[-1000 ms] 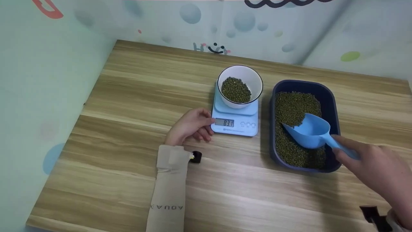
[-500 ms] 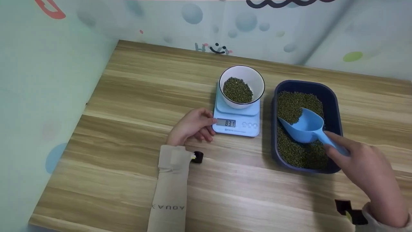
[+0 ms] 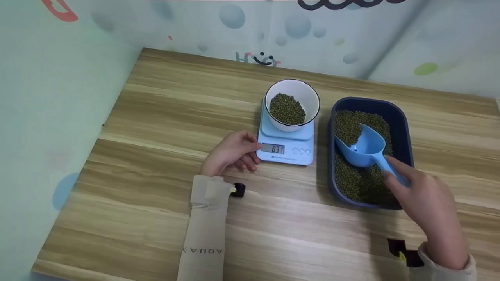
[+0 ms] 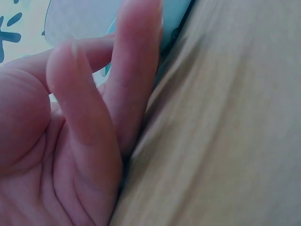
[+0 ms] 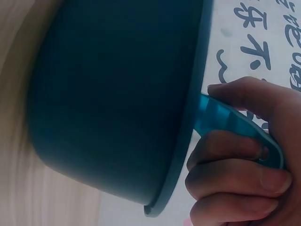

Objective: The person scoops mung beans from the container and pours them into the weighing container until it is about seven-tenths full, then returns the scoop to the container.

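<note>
My right hand [image 3: 424,195] grips the handle of a light blue scoop [image 3: 373,142], fingers curled round it in the right wrist view. The scoop's bowl sits in a dark blue tub [image 3: 402,132] of small green beans [image 3: 349,185], likely mung beans, with some heaped at its mouth. My left hand [image 3: 232,150] rests at the left edge of a blue kitchen scale [image 3: 289,158], thumb touching beside the display, other fingers loosely bent. On the scale stands a white dark-rimmed bowl [image 3: 310,101] with a mound of beans [image 3: 287,109]. The display digits read 831, with any decimal point unclear.
The wooden table [image 3: 164,117] meets a patterned wall [image 3: 203,23] at the back and a pale wall [image 3: 58,97] on the left. The tub stands right of the scale, a narrow strip of table between them.
My right hand has moved left and slightly away from me, pushing the scoop through the beans toward the tub's left wall. My left hand, the scale and its reading stay the same.
</note>
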Tool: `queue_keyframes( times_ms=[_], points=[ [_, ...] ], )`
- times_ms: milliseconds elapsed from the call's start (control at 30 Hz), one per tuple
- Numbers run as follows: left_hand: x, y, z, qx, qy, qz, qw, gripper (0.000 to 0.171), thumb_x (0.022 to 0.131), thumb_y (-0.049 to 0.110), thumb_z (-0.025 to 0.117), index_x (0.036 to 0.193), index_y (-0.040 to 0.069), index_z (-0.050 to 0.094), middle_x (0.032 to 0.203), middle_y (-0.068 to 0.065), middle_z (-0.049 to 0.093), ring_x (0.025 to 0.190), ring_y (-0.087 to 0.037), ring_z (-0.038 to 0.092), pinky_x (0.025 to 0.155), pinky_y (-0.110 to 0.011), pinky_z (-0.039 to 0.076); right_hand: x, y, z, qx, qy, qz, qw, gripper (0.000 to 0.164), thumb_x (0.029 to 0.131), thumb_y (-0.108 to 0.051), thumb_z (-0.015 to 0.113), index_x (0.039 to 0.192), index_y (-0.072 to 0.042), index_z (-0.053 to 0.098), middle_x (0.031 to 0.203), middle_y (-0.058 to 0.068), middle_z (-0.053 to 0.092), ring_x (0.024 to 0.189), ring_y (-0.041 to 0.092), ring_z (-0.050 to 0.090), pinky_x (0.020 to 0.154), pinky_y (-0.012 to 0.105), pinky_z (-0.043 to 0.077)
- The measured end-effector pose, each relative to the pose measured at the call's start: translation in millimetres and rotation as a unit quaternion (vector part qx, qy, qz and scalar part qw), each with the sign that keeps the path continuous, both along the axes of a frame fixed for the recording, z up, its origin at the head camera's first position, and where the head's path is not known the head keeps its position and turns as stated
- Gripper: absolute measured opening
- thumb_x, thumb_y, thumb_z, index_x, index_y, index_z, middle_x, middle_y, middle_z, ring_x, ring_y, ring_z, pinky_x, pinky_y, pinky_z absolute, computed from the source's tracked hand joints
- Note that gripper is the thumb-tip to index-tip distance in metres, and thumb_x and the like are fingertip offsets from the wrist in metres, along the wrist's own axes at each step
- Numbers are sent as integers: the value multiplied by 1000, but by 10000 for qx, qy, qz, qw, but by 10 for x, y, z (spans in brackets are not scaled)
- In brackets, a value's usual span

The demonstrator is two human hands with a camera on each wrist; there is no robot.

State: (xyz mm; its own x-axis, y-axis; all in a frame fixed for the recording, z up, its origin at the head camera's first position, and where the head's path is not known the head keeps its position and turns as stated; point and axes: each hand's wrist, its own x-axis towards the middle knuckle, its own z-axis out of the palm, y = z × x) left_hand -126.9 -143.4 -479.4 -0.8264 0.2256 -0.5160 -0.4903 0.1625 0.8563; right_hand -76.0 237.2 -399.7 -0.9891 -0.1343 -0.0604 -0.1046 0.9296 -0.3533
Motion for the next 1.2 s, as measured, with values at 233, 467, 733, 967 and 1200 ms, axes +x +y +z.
queue_keyframes(
  times_ms=[233,467,733,967,1200],
  points=[
    [6,-15,-12,29,94,-26,9999,26,90,25,59,107,8,48,80,-17,66,59,-24,66,43,-27,49,-15,-52,-51,-59,218,-79,9997,43,93,-39,48,131,-20,52,44,-2,32,38,15,31,35,28,23],
    [13,-28,-10,6,119,-9,9999,27,90,25,59,108,8,49,81,-17,66,60,-24,66,44,-27,49,-53,-104,-151,-222,383,-212,9988,42,93,-39,48,131,-19,53,45,1,37,39,16,33,36,29,24],
    [7,-16,-22,27,152,-34,9999,27,91,25,58,109,7,48,79,-17,66,59,-24,67,43,-26,48,-34,-113,-247,-404,573,-383,9968,42,93,-39,49,130,-21,53,45,2,39,39,17,34,38,29,24],
    [-3,-17,-9,-24,111,-49,9999,27,91,25,58,109,8,48,80,-17,66,61,-25,67,44,-26,49,-22,-113,-305,-438,946,-446,9935,39,92,-36,52,128,-21,55,43,2,38,38,17,31,36,29,22],
    [0,-12,7,-47,118,-83,9999,28,91,25,58,109,7,48,81,-17,66,61,-25,67,44,-27,49,-6,-121,-385,-410,1612,-427,9852,35,88,-28,58,122,-18,61,41,1,35,36,15,25,35,28,17]
  ],
)
